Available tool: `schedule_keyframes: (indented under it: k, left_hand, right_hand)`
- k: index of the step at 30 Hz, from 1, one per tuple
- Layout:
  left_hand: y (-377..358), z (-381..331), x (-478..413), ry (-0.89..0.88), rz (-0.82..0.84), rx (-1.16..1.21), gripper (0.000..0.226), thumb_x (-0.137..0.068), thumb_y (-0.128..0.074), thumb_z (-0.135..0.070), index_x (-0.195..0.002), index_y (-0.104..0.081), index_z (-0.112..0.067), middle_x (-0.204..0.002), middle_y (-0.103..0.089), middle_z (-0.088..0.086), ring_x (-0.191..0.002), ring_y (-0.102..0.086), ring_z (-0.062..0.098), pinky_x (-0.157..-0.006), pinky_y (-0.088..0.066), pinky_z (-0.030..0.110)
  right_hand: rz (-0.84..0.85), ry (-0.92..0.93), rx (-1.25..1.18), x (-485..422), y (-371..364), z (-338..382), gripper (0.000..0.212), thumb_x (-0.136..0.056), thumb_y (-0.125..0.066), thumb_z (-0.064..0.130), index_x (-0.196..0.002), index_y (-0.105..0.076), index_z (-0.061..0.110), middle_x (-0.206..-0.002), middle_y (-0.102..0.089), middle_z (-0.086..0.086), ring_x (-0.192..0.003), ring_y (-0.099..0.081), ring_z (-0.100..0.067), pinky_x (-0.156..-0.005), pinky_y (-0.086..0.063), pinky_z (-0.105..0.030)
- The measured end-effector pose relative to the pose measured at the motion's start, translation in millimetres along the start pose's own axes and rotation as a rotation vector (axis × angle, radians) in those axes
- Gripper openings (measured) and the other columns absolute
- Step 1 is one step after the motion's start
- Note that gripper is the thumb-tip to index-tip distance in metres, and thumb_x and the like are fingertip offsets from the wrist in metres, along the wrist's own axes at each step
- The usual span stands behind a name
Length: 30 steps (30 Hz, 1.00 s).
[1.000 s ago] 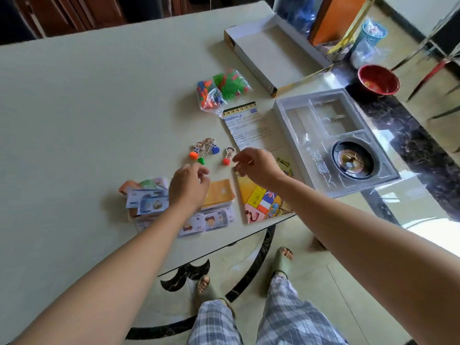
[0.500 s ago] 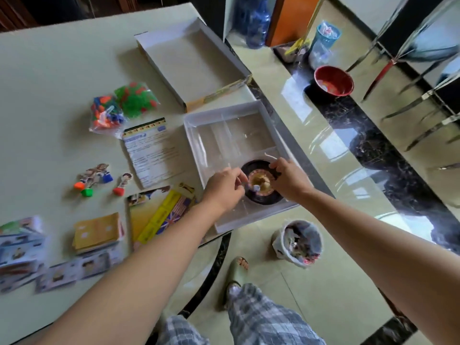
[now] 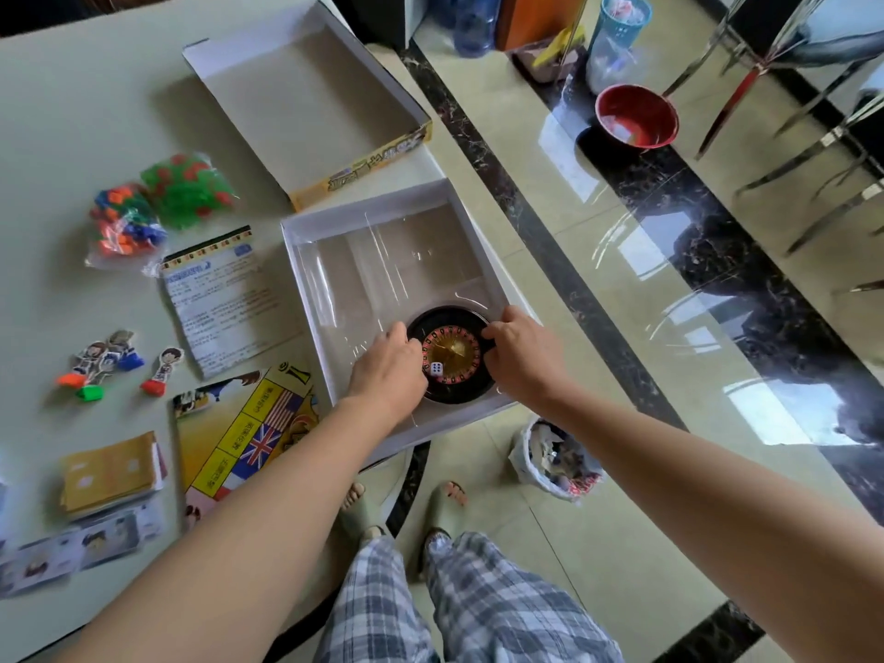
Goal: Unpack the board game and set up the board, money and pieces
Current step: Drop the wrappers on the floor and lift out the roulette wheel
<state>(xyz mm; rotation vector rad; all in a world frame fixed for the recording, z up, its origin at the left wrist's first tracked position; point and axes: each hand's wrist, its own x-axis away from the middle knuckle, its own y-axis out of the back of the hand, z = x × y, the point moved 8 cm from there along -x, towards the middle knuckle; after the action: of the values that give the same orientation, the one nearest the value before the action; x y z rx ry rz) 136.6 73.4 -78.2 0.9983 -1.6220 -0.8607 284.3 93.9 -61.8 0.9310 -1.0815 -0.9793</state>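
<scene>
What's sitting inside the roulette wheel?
A white die lies in the roulette wheel. The left hand and right hand grip its rim, hiding both sides.

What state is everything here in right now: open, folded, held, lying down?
Roulette wheel: sits in the tray, gripped at both sides.
Left hand: grips the wheel's left rim.
Right hand: grips its right rim.
Die: resting on the wheel.
Game board: folded.
Cardboard box: open, empty.
Pawns: lying flat.
</scene>
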Motion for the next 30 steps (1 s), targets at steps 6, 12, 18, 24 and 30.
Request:
schedule_keyframes:
  k: [6, 12, 18, 24, 30]
  left_hand:
    - [3.4, 0.3, -5.5, -0.031, 0.053, 0.005, 0.014, -0.094, -0.045, -0.010, -0.100, -0.057, -0.007, -0.106, -0.043, 0.007, -0.084, -0.044, 0.023, -0.069, -0.036, 0.035]
    - [3.1, 2.1, -6.7, -0.056, 0.060, 0.019, 0.022, -0.094, -0.045, -0.011, -0.109, -0.060, -0.006, -0.111, -0.046, 0.008, -0.090, -0.050, 0.026, -0.070, -0.039, 0.035]
    - [6.9, -3.6, -6.5, -0.067, 0.086, -0.033, 0.012, -0.093, -0.051, -0.017, -0.092, -0.057, -0.007, -0.107, -0.046, 0.007, -0.083, -0.043, 0.023, -0.068, -0.038, 0.035]
    - [4.8, -0.7, -10.0, -0.081, 0.098, -0.014, 0.020, -0.093, -0.053, -0.016, -0.106, -0.063, -0.003, -0.106, -0.046, 0.009, -0.090, -0.051, 0.029, -0.070, -0.041, 0.038]
    - [5.9, -3.9, -13.4, -0.093, 0.121, -0.074, 0.027, -0.092, -0.061, -0.027, -0.108, -0.061, -0.005, -0.110, -0.050, 0.010, -0.099, -0.054, 0.030, -0.074, -0.043, 0.037]
  right_hand:
    - [-0.064, -0.166, -0.172, -1.4, 4.6, -10.7, 0.025, -0.090, -0.054, 0.024, -0.109, -0.049, 0.008, -0.104, -0.059, -0.010, -0.089, -0.057, -0.031, -0.063, -0.040, -0.033]
    - [0.003, -0.317, -0.266, -8.1, -2.6, -18.1, 0.028, -0.086, -0.068, 0.030, -0.100, -0.060, 0.008, -0.096, -0.062, -0.007, -0.090, -0.058, -0.027, -0.069, -0.047, -0.033]
    - [-0.028, -0.405, -0.297, -9.3, -5.4, -22.8, 0.006, -0.077, -0.062, 0.011, -0.072, -0.064, 0.009, -0.071, -0.058, -0.007, -0.072, -0.059, -0.029, -0.052, -0.036, -0.027]
    - [-0.041, -0.379, -0.246, -7.6, -2.8, -20.4, 0.015, -0.083, -0.066, 0.021, -0.080, -0.063, 0.007, -0.082, -0.062, -0.007, -0.076, -0.058, -0.027, -0.059, -0.047, -0.031]
    - [-0.038, -0.448, -0.333, -10.1, -5.4, -26.1, 0.033, -0.076, -0.062, 0.007, -0.050, -0.043, 0.012, -0.057, -0.040, -0.006, -0.059, -0.044, -0.029, -0.043, -0.026, -0.027]
